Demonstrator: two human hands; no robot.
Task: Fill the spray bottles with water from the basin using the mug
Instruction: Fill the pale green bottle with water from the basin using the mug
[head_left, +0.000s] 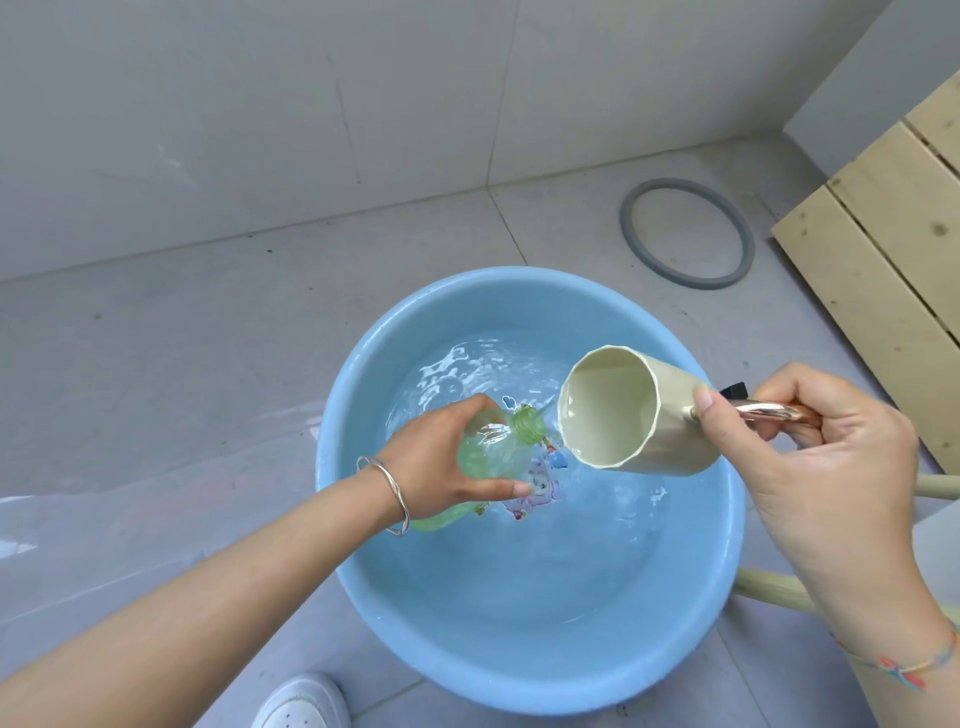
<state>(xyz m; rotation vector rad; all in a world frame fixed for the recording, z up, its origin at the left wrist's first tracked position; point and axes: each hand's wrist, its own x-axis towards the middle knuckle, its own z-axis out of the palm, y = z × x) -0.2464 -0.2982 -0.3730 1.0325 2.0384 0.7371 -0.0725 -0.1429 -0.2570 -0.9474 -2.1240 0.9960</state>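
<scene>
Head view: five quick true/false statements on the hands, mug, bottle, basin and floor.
1. The left hand holds the green bottle over the basin. True.
2. The bottle's spray head is screwed on. False: its neck is open.
3. The right hand holds the mug by its handle, tilted toward the bottle. True.
4. The basin is dry. False: it holds water.
5. The grey ring lies inside the basin. False: it lies on the floor beyond it.
</scene>
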